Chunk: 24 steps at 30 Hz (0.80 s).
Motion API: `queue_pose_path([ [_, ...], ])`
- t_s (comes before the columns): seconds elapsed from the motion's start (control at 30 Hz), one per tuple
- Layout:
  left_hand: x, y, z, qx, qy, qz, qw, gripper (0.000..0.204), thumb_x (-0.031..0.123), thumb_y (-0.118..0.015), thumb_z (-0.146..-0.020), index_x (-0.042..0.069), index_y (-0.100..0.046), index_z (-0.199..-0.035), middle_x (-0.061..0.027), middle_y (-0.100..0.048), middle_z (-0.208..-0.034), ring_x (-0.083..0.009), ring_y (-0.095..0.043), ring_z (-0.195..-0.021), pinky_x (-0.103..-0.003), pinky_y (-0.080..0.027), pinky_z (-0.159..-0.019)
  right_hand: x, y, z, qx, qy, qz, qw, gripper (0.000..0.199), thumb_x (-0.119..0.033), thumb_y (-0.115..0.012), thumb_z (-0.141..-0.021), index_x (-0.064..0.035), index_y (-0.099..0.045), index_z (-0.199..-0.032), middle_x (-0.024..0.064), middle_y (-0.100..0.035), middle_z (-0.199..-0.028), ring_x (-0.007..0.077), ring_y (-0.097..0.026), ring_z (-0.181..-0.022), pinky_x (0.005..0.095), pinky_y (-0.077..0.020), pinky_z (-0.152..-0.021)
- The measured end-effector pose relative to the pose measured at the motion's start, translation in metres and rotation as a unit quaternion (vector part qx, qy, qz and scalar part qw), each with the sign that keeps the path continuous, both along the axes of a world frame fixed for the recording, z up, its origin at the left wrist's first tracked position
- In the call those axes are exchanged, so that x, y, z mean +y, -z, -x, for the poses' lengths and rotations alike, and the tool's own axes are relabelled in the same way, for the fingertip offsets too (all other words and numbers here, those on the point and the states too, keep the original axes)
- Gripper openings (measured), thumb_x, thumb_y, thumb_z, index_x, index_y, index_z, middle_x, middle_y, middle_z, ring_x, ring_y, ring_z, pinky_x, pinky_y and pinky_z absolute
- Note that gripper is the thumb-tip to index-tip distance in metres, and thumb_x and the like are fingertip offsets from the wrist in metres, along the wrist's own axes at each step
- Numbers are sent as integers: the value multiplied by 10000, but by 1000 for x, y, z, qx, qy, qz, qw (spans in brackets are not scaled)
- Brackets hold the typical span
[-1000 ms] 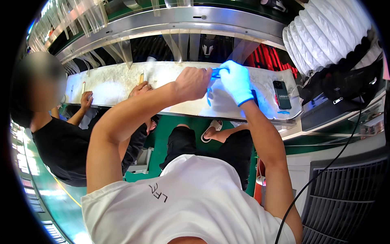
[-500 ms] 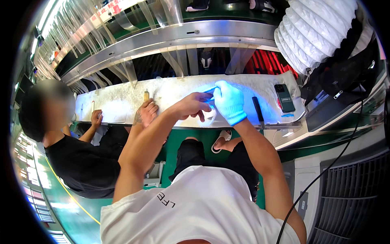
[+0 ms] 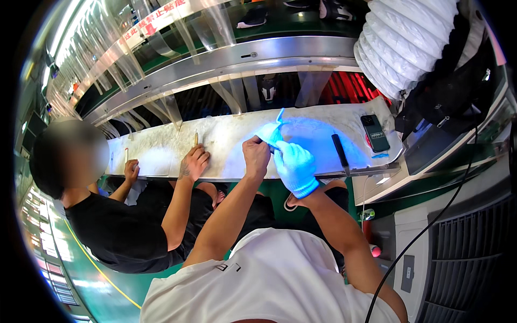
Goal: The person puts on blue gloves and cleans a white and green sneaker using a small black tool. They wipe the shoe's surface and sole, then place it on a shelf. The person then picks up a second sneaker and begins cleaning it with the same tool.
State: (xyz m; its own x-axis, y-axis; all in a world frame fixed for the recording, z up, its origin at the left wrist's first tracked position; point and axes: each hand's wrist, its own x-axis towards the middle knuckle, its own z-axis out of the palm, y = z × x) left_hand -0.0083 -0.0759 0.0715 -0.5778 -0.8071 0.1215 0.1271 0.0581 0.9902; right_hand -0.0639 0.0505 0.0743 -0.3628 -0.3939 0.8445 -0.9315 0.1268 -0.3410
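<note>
My bare left hand (image 3: pixel 256 155) is closed on the edge of a limp fabric piece that looks like a glove (image 3: pixel 269 132), lit blue, one finger-like end standing up from it. A knitted glove, also lit blue, covers my right hand (image 3: pixel 296 168). Its fingers are bent in against the same glove beside my left hand, and seem to pinch it. Both hands are over the front part of the pale bench (image 3: pixel 229 156). To their right lies a slim black-handled tool (image 3: pixel 340 151) with a pale tip at the bench's front edge.
A dark phone (image 3: pixel 375 133) lies at the bench's right end. Beyond it are a black bag (image 3: pixel 431 116) and a white ribbed duct (image 3: pixel 406 46). On the left a co-worker (image 3: pixel 124 215) sits, one hand at a thin tool (image 3: pixel 196 139). A metal rail (image 3: pixel 226 58) crosses behind.
My left hand has turned upright and closed on the glove, which now shows above both hands. My right hand has moved lower and slightly left in view. The view has shifted a little.
</note>
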Motion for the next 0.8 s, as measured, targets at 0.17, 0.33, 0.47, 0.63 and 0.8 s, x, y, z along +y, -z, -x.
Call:
queue_pose_path([
  [0.17,29,10,-9,-38,62,4,997,266,220,-740,-1035,-31,-804,-1096,-29,-747,-891,-85,-630,-798,-266,-485,-688,-12,26,4,-216,27,8,976,287,-202,-821,-917,-48,-643,-1082,159,-708,-881,397,-727,-815,494,-556,-672],
  [0.33,34,24,1,87,13,-49,995,215,175,-705,-1076,-18,-782,-1131,-22,-741,-917,-80,-631,-815,-240,-478,-701,-36,21,17,-364,31,61,929,305,-235,-805,-939,-32,-660,-1115,218,-761,-985,423,-756,-910,511,-581,-766],
  [0.47,21,15,12,235,-79,-106,963,146,130,-696,-1075,-2,-746,-1111,-4,-710,-936,-95,-632,-833,-264,-508,-744,-46,26,35,-309,83,-128,939,163,-216,-712,-951,-61,-750,-976,280,-743,-893,484,-744,-880,558,-588,-754],
  [0.63,4,23,3,219,-13,-204,954,360,140,-572,-1125,-10,-604,-1451,-60,-715,-1192,-176,-688,-1042,-335,-563,-910,-37,41,-3,-224,70,-244,941,185,-248,-693,-939,-75,-751,-907,246,-744,-826,466,-756,-790,580,-605,-718],
  [0.8,13,16,-33,237,163,-347,893,391,152,-589,-1111,-24,-619,-1459,-129,-715,-1346,-255,-699,-1208,-385,-560,-1072,-1,83,-37,-187,-36,-330,925,230,-160,-679,-927,-55,-719,-1128,249,-745,-908,492,-728,-820,601,-574,-730],
])
